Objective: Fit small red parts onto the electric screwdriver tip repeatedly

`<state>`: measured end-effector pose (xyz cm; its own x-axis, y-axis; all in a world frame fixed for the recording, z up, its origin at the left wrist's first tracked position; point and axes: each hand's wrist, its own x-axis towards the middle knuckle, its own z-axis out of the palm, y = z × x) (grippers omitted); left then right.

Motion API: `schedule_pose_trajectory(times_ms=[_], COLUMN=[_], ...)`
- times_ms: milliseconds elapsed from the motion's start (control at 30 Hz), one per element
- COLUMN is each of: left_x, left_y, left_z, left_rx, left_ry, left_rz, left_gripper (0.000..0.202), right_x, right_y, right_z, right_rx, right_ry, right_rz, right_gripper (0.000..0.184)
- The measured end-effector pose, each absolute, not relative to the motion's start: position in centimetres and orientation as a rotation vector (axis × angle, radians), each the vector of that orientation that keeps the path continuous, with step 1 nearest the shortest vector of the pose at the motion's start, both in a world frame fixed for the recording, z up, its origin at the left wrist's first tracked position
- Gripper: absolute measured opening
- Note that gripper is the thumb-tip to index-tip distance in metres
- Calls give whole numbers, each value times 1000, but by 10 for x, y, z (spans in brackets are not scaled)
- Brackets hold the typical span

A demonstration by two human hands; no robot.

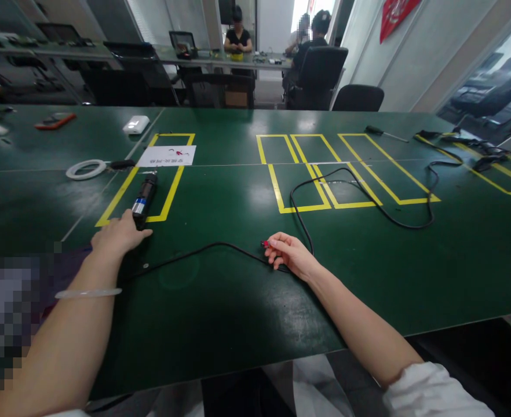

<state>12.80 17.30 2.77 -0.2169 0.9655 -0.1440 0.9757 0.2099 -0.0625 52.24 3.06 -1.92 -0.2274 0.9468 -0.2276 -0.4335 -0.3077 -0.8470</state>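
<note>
Wht box [136,124], wht coil [70,172] & orange-handled tool [55,121] lie on L of worktop [221,197], screwdriver [384,134] far R, blk chair [357,98] just past far edge, laptop [183,43] & seated ppl [238,41] at rear worktop [215,59], red pennant [395,17] on R wall [412,63].

A dark green counter [221,324] spreads across the middle, with soft pale glare on its surface. Grey floor [355,376] shows at five o'clock. At twelve, beyond it, runs a long far counter [214,59]. Black chairs stand between: a mesh-backed chair [131,55] near half past ten, a high-backed chair [325,66] at one. A bright window [301,7] glows just past twelve, and slatted blinds [139,22] hang near eleven. A pale wall [368,58] bears a red pennant [397,17] at half past one; glass panelling [503,78] fills two o'clock.
</note>
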Motion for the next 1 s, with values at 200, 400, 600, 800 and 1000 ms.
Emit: schedule_pose_trajectory(times_ms=[200, 400, 600, 800, 1000], left_x=[122, 126, 137, 165, 207], left_y=[181, 178, 172, 145, 103], left_z=[23, 23, 25, 24, 24], left_rx=[1934, 1953, 1953, 2108, 2267], left_ry=[2367, 2375, 2350, 2274, 2154], left_rz=[-223, -192, -193, -74, 1], left_gripper=[62, 67, 69, 66, 66], right_x=[522, 520, 520, 520, 528], right_y=[30, 30, 30, 30, 33], right_z=[-18, -20, -19, -17, -16], right_rx=[-952, -949, -952, -964, -994], right_ry=[-808, -818, -813, -819, -837], right_rz=[1731, 1732, 1730, 1729, 1634], right_gripper=[30, 30, 32, 33, 32])
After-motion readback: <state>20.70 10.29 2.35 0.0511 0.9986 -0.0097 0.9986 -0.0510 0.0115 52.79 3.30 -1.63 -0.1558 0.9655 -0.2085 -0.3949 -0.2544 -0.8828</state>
